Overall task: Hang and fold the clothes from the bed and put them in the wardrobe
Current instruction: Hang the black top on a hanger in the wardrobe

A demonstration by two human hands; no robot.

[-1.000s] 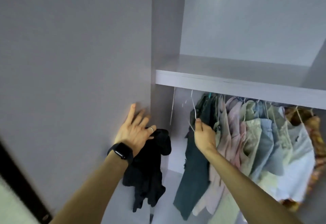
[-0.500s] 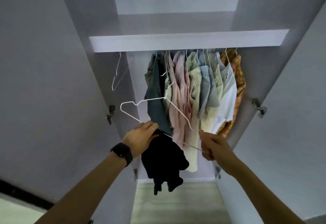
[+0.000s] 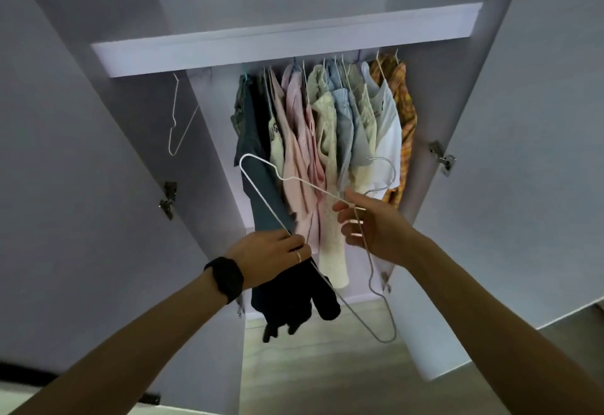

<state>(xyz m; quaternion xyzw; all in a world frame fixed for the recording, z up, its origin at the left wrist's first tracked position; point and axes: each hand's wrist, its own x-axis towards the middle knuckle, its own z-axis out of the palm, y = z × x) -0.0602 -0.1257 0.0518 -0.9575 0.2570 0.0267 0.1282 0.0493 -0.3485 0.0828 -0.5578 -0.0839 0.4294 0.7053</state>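
I stand in front of the open wardrobe (image 3: 287, 45). My left hand (image 3: 271, 254) grips a black garment (image 3: 291, 300) that hangs below it, and it also touches the bottom wire of a white wire hanger (image 3: 261, 186). My right hand (image 3: 369, 222) holds that hanger near its neck; the hook curls up to the right of my fingers. Several shirts (image 3: 327, 127) hang on the rail under the shelf, from dark green at the left to orange plaid at the right.
An empty wire hanger (image 3: 176, 120) hangs at the rail's left end. Both wardrobe doors stand open, the left door (image 3: 81, 186) and the right door (image 3: 523, 153). Metal hinges (image 3: 441, 156) stick out from the side panels. Pale wood floor (image 3: 310, 365) lies below.
The hanger has turned so its hook now points right, and my right hand has shifted from the bottom wire to the neck. The view came nearer to the hanging clothes.
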